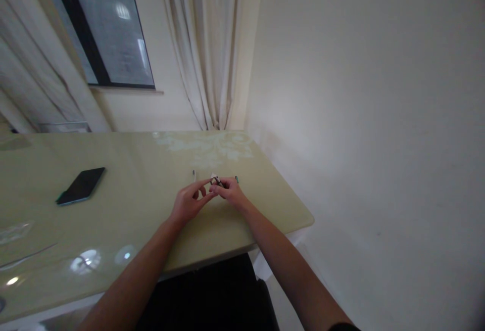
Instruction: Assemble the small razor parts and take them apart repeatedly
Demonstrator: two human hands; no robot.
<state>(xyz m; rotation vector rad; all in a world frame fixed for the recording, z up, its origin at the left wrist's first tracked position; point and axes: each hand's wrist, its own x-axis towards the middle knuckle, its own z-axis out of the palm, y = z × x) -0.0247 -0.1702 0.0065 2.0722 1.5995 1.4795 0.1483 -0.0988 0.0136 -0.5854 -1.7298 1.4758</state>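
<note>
Above the table's right part, both hands meet around a small dark-and-white object, too small to name. My right hand is closed on it, its thumb lying along the near side. From the left, my left hand pinches at the same piece with index finger and thumb; its other fingers are curled. Just beyond the left fingers lies a thin white stick with a dark tip. A small dark-and-green end shows past the right knuckles, and the rest of it is hidden.
A black flat case or notebook lies on the glossy pale-green table to the left. At lower left are a clear plastic piece and a thin cord. A wall bounds the right side; a black chair stands at the near edge.
</note>
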